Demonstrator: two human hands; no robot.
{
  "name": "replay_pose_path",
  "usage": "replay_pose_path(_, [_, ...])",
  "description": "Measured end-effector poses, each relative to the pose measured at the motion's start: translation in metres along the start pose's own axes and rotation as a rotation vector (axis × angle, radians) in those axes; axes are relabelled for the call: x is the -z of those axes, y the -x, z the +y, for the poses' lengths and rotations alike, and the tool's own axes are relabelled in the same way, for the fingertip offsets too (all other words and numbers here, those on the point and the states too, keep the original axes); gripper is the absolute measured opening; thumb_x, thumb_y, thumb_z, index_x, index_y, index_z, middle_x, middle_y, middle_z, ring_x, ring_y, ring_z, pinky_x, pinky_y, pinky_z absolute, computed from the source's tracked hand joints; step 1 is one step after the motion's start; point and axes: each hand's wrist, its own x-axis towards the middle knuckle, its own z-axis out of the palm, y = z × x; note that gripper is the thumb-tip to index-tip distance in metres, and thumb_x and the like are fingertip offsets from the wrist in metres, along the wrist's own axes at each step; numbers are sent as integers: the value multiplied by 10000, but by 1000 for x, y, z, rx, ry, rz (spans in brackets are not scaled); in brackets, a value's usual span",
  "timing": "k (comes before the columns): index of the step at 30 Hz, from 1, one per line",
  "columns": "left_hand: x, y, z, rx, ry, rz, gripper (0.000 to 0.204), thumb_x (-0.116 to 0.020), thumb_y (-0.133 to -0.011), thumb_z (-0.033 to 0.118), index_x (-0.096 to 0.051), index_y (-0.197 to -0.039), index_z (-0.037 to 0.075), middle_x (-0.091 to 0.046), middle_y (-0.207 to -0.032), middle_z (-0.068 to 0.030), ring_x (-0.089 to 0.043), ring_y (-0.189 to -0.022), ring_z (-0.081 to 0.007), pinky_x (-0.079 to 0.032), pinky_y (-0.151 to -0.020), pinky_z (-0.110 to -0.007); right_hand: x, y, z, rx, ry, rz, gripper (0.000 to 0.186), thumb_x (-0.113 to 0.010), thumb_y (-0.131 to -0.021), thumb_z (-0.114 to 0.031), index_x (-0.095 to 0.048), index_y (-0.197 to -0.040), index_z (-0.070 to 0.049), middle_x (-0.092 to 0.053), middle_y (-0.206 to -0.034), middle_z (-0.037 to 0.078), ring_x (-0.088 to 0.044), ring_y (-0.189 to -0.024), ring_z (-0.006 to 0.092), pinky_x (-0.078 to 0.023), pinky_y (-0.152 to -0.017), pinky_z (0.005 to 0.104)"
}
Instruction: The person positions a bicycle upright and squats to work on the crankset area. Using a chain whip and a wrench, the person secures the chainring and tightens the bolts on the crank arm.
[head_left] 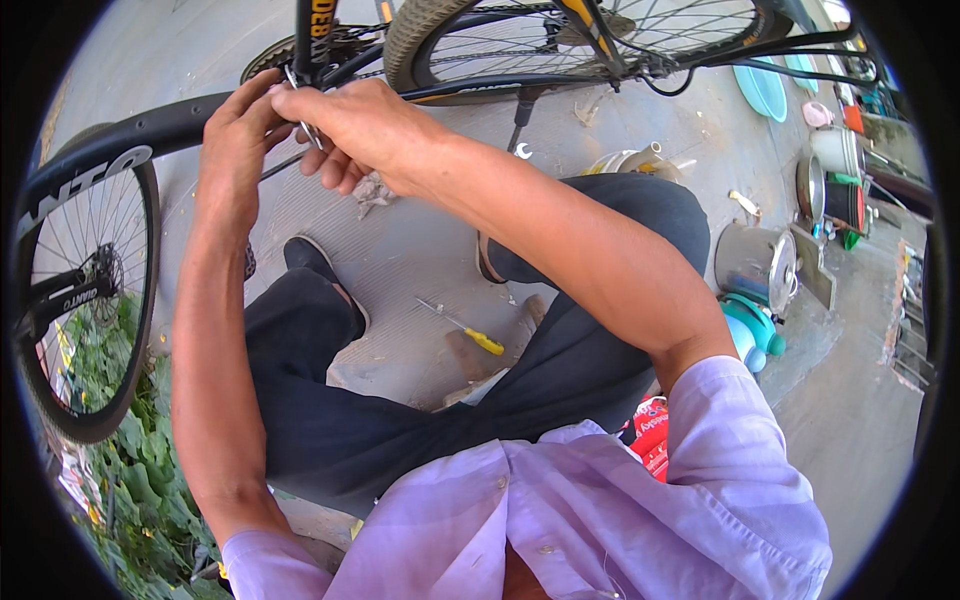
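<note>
A black bicycle point(180, 118) with yellow markings stretches across the top and left. At its frame near the chainring point(352, 45), my two hands come together. My right hand point(365, 130) is closed around a slim silver metal tool point(312, 135), its thumb toward the tool's upper end; the tool's exact kind does not show. Beside it my left hand point(235, 135) has its fingers bent inward, the tips meeting my right thumb at the frame. What those left fingertips grip is hidden. Below, a screwdriver point(484, 341) with a yellow handle lies on the ground, and a crumpled rag point(374, 194) rests under my hands.
The rear wheel point(400, 50) and kickstand point(523, 105) are ahead. A small wrench point(522, 150) lies near the kickstand. Basins point(762, 92), a metal pot point(750, 265) and a teal container point(750, 325) stand at right. Leafy plants point(150, 470) grow at lower left beside the front wheel point(150, 230).
</note>
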Motion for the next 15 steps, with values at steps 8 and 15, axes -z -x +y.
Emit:
replay_pose_path(8, [-5,-3,2,63,88,42,493,-529,-985,299,-520,-1365,-15,-642,-1181,-144,-622,-1092,-208,-471,-979,-326,2,0,-13,-25,-63,86,584,-642,-832,-509,-619,-880,73,-645,-692,148,-587,-479,151,-477,-418,272])
replay_pose_path(15, [-5,-4,0,66,45,58,484,-590,-972,313,-559,-1347,9,-624,-1171,-85,-598,-1040,-168,-458,-969,-324,3,-1,2,-27,-26,55,499,-640,-822,-424,-644,-818,75,-651,-707,150,-628,-514,177,-506,-424,277])
